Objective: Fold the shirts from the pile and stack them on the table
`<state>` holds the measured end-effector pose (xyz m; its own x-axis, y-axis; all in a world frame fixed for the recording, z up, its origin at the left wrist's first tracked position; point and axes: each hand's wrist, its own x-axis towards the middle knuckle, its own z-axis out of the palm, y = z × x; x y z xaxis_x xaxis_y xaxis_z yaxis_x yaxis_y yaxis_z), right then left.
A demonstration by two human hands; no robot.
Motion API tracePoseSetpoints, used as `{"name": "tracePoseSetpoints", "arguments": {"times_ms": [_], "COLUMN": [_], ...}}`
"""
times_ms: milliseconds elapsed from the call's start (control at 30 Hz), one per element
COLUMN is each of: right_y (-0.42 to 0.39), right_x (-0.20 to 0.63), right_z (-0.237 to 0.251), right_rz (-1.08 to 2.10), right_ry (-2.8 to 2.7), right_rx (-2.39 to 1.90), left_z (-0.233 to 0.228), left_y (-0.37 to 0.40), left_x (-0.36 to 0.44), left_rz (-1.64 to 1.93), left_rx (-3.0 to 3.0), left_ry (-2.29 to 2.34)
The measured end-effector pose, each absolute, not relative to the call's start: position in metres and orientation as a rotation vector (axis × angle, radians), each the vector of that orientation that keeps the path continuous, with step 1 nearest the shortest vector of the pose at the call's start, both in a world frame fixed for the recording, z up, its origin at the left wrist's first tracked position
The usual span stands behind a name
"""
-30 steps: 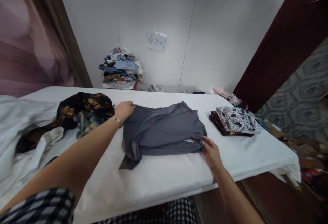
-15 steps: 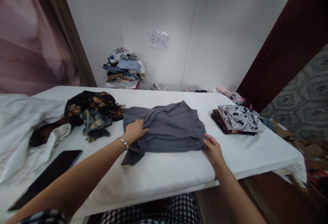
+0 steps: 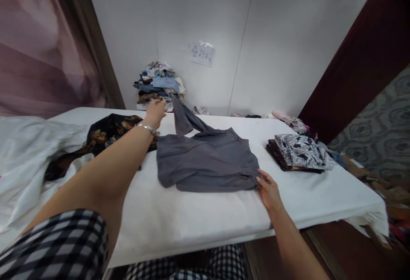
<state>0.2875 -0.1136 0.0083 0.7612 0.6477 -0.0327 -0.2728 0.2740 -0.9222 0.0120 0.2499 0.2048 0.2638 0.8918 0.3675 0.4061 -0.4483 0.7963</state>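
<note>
A grey shirt [image 3: 208, 160] lies folded on the white-covered table in front of me, its body running left to right. One long sleeve [image 3: 183, 120] is lifted off the far side, its end up in the air. Just left of that sleeve end is my left hand [image 3: 156, 113], its fingers stretched out and a small gap between them and the cloth. My right hand [image 3: 268, 189] pinches the shirt's right near corner between thumb and fingers.
A dark floral garment [image 3: 102, 132] and white cloth [image 3: 25, 156] lie to the left. Folded patterned shirts [image 3: 301, 151] are stacked at the right. Behind the table's far edge rises a clothes pile [image 3: 160, 81]; pink clothing [image 3: 282, 115] is at the far right.
My left hand has moved from the shirt's left part up and away to the far side. The sleeve has swung up there. My right hand keeps its pinch on the corner.
</note>
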Motion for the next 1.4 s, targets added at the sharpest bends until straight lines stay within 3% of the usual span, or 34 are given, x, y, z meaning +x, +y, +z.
{"name": "tracePoseSetpoints", "arguments": {"times_ms": [233,367,567,867,1167,1400], "right_y": [-0.113,-0.106,-0.100,-0.109,-0.134,-0.101], "right_x": [0.280,0.269,0.274,0.307,0.316,0.322], "right_z": [0.013,0.011,0.017,0.085,0.099,0.133], "right_rz": [0.708,0.721,0.690,0.742,0.786,0.886], "right_ry": [-0.590,-0.828,-0.693,-0.392,-0.419,-0.605], "right_rx": [-1.200,-1.372,-1.291,-0.839,-1.203,-1.389], "left_z": [0.098,0.065,0.060,0.094,0.063,0.050], "left_y": [0.146,0.119,0.124,0.098,0.034,0.058], "left_x": [0.001,-0.032,-0.055,-0.083,-0.120,-0.131], "left_rz": [0.612,0.334,0.237,0.371,0.391,0.491], "left_rx": [2.419,2.750,2.775,2.852,2.910,2.078], "left_ry": [0.836,0.821,0.898,1.282,0.841,1.059]}}
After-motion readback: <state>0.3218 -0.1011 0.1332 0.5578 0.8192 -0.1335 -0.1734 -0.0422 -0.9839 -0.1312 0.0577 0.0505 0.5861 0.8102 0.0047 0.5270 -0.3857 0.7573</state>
